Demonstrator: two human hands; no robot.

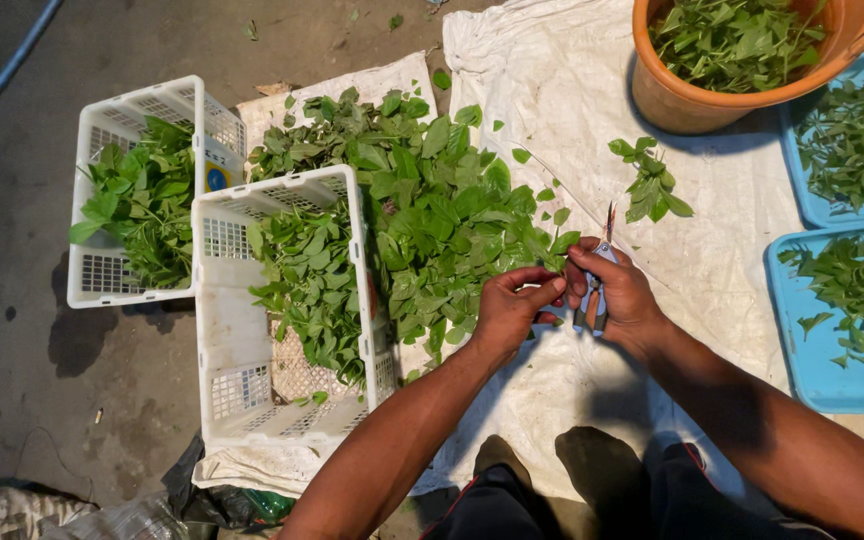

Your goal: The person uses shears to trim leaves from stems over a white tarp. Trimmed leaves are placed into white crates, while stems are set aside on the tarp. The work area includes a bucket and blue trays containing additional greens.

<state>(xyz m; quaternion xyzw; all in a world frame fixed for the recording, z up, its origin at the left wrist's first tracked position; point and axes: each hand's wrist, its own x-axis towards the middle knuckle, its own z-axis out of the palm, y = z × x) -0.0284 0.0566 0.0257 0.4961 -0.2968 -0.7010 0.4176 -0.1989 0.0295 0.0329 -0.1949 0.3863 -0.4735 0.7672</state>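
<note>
Head camera is looking down at two bare hands working over a white cloth (572, 120) spread on the ground. The left hand (507, 310) is curling its fingers (537, 290) closed and pinching a leaf stem at the near edge of a big pile of green leaves (442, 200). The right hand (622, 295) is meeting it just beside, its fingers wrapping shut around a small pair of scissors (602, 270), whose blades are pointing away from the person; whether the blades are parted, I cannot tell. The pile is lying on the cloth, just beyond the left hand and touching it.

Left of the pile, a white crate (252, 340) is holding more leaves, and a second white crate (102, 270) farther left is holding leaves too. A small loose sprig (647, 185) is lying on the cloth beyond the right hand. An orange bucket (682, 105) full of leaves is standing at the top right, and two blue trays, one farther (802, 200) and one nearer (812, 370), are sitting at the right edge with leaves scattered in them.
</note>
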